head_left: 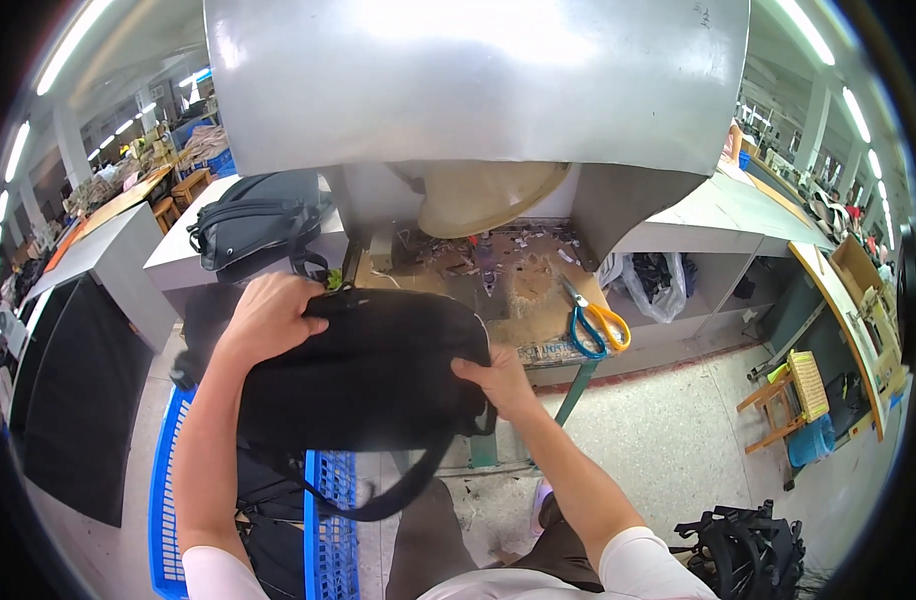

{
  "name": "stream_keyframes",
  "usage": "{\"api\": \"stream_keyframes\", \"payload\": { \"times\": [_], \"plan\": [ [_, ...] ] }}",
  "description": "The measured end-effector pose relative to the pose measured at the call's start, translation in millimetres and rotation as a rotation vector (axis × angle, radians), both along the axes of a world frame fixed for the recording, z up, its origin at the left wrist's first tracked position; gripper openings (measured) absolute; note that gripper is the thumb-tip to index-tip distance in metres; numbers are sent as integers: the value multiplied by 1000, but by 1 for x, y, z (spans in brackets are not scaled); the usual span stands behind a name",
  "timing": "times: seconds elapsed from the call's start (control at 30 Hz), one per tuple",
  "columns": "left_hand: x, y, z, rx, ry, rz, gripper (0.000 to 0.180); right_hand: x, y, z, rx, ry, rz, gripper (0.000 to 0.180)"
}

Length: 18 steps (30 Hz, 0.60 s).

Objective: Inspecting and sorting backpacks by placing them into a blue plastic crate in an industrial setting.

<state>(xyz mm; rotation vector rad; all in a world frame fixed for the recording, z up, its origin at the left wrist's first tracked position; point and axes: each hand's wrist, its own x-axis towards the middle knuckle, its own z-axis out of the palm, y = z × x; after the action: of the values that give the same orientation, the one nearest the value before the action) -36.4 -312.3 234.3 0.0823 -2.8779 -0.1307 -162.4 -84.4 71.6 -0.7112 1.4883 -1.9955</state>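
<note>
A black backpack is held up in front of me, its strap hanging in a loop below. My left hand grips the bag's upper left edge, thumb over the fabric. At the right end, my right hand clasps the side with the thumb on top and the other fingers hidden behind. Just past the bag lies a pair of scissors with one blue and one orange handle, on the edge of a worn board strewn with scraps.
A large metal hood overhangs the board. Another black bag rests on the left counter. Beneath my left arm stands a blue plastic crate with black items inside. A black bag sits on the floor at right, and a wooden stool farther off.
</note>
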Motion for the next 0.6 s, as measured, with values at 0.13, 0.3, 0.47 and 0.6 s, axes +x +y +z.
{"api": "stream_keyframes", "payload": {
  "times": [0.13,0.3,0.47,0.6],
  "plan": [
    [-25,11,13,-222,105,25,21,5,-22,1,-210,-207,-127,19],
    [-47,27,20,-341,183,40,11,-8,-28,1,-255,-307,-155,17],
    [-58,25,16,-412,258,1,6,-15,-30,1,-255,-342,-156,16],
    [-65,35,16,-435,205,15,7,-18,-27,-6,-235,-367,-166,17]
  ]
}}
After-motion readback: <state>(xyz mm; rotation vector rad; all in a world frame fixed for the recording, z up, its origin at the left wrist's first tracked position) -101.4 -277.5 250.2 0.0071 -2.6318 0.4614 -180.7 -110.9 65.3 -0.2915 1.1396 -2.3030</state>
